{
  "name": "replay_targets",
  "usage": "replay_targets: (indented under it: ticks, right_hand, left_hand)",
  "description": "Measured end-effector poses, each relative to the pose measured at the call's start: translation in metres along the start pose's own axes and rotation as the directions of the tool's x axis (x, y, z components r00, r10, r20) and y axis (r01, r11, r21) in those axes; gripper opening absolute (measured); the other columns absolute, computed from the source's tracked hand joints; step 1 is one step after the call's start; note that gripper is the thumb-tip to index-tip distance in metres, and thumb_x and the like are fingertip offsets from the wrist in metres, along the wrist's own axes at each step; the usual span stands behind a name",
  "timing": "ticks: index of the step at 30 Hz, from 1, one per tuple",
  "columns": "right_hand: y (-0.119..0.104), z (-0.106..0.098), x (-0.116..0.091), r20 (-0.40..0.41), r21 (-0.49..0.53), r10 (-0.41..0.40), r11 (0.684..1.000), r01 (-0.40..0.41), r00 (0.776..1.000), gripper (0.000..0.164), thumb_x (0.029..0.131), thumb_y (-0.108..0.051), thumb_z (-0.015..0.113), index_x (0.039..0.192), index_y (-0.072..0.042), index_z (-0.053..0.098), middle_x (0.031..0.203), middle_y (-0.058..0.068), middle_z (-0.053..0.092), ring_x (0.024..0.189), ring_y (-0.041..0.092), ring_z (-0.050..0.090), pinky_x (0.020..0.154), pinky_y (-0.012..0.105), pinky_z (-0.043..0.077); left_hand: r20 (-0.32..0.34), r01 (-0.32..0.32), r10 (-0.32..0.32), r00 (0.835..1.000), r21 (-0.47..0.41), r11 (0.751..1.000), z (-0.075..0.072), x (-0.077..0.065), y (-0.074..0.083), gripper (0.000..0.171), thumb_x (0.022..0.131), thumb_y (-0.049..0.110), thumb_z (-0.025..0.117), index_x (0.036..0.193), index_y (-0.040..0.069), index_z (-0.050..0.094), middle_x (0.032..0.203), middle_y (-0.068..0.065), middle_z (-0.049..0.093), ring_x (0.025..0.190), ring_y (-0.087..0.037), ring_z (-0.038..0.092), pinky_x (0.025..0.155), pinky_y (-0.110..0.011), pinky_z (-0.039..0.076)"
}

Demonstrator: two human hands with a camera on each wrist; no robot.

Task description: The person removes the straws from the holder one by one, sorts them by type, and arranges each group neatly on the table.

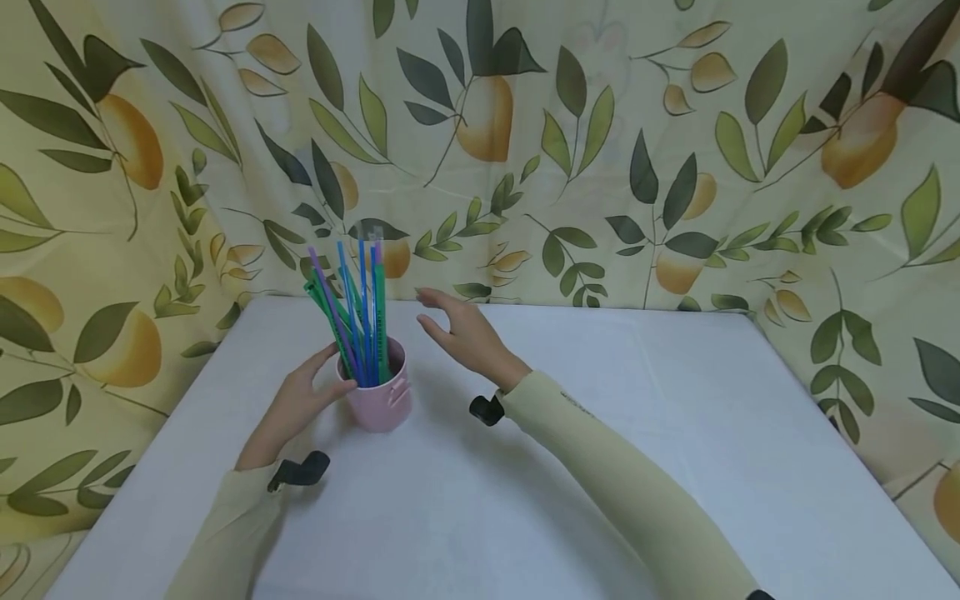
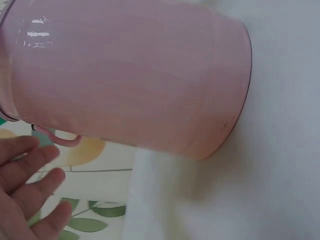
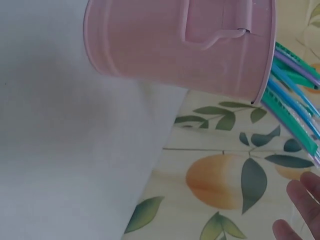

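A pink metal bucket (image 1: 381, 408) with small side handles stands upright on the white table. Slim green, blue and purple sticks (image 1: 364, 312) lean in it and rise above its rim; their exact kind cannot be told. My left hand (image 1: 296, 404) is at the bucket's left side, thumb towards the front of the rim. In the left wrist view the fingers (image 2: 37, 187) are spread and loosely bent beside the bucket; the thumb is out of sight there. To the right of the bucket, my right hand (image 1: 468, 333) hovers with thumb and fingers apart, holding nothing.
The white table (image 1: 600, 400) ends at a curtain (image 1: 600, 167) with fruit and leaf prints, which hangs behind and along the sides. The bucket stands left of the middle, towards the back edge. Both wrists carry a small black camera (image 1: 487, 410).
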State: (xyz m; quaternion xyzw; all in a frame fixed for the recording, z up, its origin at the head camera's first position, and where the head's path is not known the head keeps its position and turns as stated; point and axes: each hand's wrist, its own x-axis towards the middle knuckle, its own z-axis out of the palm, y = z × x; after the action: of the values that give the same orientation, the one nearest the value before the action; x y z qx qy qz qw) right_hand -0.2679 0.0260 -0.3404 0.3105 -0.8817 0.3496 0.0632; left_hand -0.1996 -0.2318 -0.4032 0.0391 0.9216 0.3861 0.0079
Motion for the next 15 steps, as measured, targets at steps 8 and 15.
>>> replay_targets:
  ticks: [8,15]
  right_hand:
    - [-0.002,0.008,0.008,-0.028,0.092,-0.017,0.996,0.019,0.999,0.041,0.095,-0.023,0.055,0.132,-0.007,0.051,0.127,0.008,0.062,0.118,0.020,0.059,0.104,0.036,0.046]
    - [0.000,0.019,0.023,-0.027,0.204,0.044,0.978,-0.037,0.999,0.033,0.090,-0.018,0.063,0.121,-0.005,0.060,0.114,0.009,0.068,0.105,0.019,0.066,0.096,0.032,0.052]
  left_hand:
    - [0.039,-0.018,0.027,0.999,-0.219,0.976,0.007,0.005,-0.006,0.082,0.087,0.033,0.066,0.149,0.004,0.020,0.153,-0.022,0.023,0.140,-0.042,0.026,0.112,-0.054,0.029]
    - [0.047,0.013,-0.001,0.999,-0.271,0.962,0.007,0.007,-0.001,0.083,0.084,0.030,0.069,0.148,0.005,0.023,0.152,-0.022,0.028,0.138,-0.042,0.030,0.112,-0.054,0.031]
